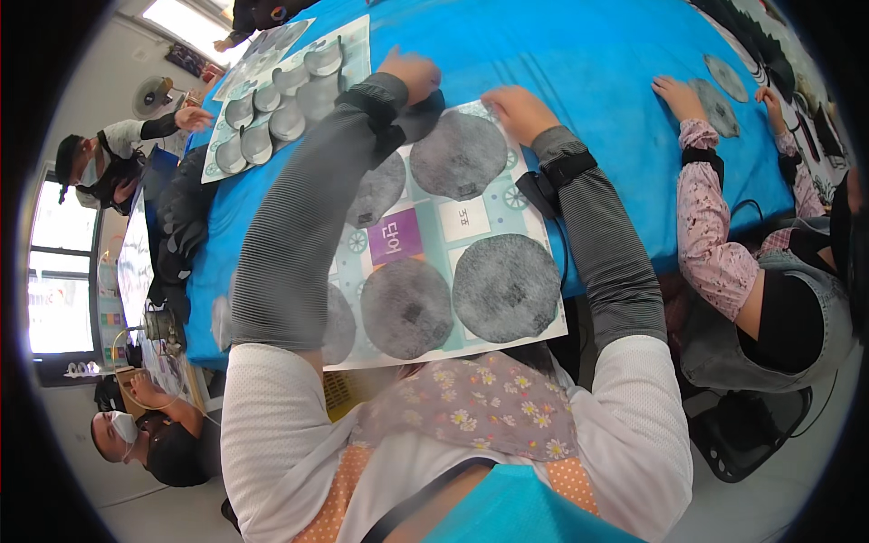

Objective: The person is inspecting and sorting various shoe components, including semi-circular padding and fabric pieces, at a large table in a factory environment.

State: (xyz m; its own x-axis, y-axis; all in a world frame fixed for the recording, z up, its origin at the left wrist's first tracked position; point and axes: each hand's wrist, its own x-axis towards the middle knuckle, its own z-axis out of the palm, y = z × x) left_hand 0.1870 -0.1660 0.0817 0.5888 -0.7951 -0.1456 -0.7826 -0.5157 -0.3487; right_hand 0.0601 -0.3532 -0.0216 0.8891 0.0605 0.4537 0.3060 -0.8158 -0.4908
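Observation:
A printed sheet (466, 222) in white, teal and purple lies before me, its near edge past the table edge. Flat grey fuzzy discs rest on it: a large upper disc (459, 155), a lower middle disc (406, 309) and a lower right disc (507, 290). My left forearm partly covers others. My left hand (412, 76) is beyond the sheet's far edge, blurred, its fingers bent; whether it holds anything is unclear. My right hand (522, 115) lies at the sheet's far right corner, beside the upper disc, fingers stretched out to the left. Striped grey sleeves cover both forearms.
A second sheet (355, 41) at the far left bears several shiny grey rounded pieces (288, 120). Blue cloth (597, 72) covers the table. At right, a person's hand (680, 98) is near grey discs (715, 109). Another person's hand (193, 119) shows at left.

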